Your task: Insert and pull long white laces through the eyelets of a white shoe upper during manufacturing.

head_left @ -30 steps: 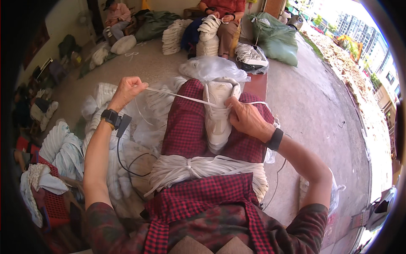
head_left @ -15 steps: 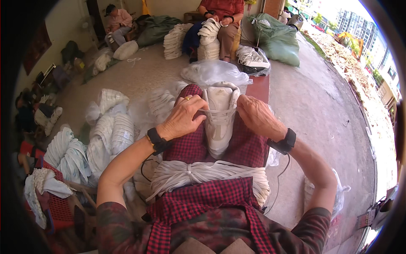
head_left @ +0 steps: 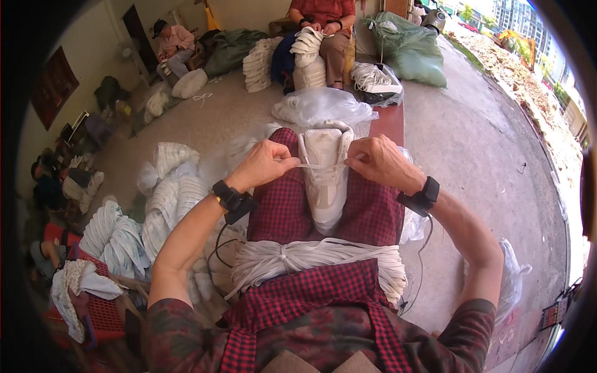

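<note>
A white shoe upper [head_left: 328, 198] stands between my knees, its toe toward me and its opening at the far end. Across its front runs a white shoelace [head_left: 318, 166]. My left hand [head_left: 264, 164] pinches the lace to the left of the shoe upper. To the right, my right hand [head_left: 384, 163] pinches the lace close to the upper's edge. The lace looks stretched between the two hands. A thick tied bundle of white laces [head_left: 311, 258] lies across my lap, on the red-and-black checked apron [head_left: 305, 298].
Stacked white shoe uppers [head_left: 165, 205] lie at the left, some in plastic. A red basket [head_left: 102, 317] with cloth is at lower left. Beyond my knees lie a plastic bag [head_left: 324, 105] and a box of laces [head_left: 379, 84]. Two people sit farther back near green sacks [head_left: 407, 53].
My left hand has moved slightly left, away from the shoe upper, and the lace between my hands now looks straighter. The whole view has shifted a little.
</note>
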Available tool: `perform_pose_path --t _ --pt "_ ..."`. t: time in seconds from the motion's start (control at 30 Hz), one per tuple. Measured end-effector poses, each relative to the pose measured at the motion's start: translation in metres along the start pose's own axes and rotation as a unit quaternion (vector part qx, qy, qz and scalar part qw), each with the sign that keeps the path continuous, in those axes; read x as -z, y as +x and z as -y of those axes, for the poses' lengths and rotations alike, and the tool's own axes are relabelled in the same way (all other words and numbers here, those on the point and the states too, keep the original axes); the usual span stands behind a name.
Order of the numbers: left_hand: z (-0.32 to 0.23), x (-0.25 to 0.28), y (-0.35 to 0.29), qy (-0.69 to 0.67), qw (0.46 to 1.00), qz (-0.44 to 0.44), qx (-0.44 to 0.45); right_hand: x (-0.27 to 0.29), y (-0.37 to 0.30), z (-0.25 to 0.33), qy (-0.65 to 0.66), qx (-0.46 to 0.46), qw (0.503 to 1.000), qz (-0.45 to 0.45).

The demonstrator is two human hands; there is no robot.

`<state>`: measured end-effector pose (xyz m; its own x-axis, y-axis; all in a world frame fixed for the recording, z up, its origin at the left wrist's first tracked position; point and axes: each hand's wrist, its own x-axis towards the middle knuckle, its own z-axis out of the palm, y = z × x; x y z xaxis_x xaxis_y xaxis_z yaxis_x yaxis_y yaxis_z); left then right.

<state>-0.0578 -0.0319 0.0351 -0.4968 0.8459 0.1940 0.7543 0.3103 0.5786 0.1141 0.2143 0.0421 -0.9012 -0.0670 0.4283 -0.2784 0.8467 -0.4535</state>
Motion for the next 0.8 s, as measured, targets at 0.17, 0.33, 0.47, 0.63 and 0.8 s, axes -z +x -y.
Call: perform_pose_path --t 0.17,0.33,0.47,0.63,0.8 --pt "0.005 -0.003 -0.012 -0.005 0.999 -0.053 -0.004 0.019 -0.006 0.012 0.028 -0.078 0.995 0.049" --pt "0.006 -0.003 -0.012 -0.005 0.997 -0.066 -0.026 0.012 -0.026 0.003 -0.029 0.082 0.996 0.034" --pt "0.020 -0.001 -0.019 -0.023 0.997 -0.067 -0.028 0.047 -0.031 -0.008 0.080 -0.108 0.987 0.084" --pt "0.030 0.015 -0.023 0.156 0.978 -0.125 -0.061 0.061 -0.056 -0.056 -0.220 -0.074 0.963 -0.134" --pt "-0.014 -0.011 -0.022 0.041 0.985 -0.140 -0.091 0.003 -0.022 0.020 -0.097 0.024 0.995 0.002"
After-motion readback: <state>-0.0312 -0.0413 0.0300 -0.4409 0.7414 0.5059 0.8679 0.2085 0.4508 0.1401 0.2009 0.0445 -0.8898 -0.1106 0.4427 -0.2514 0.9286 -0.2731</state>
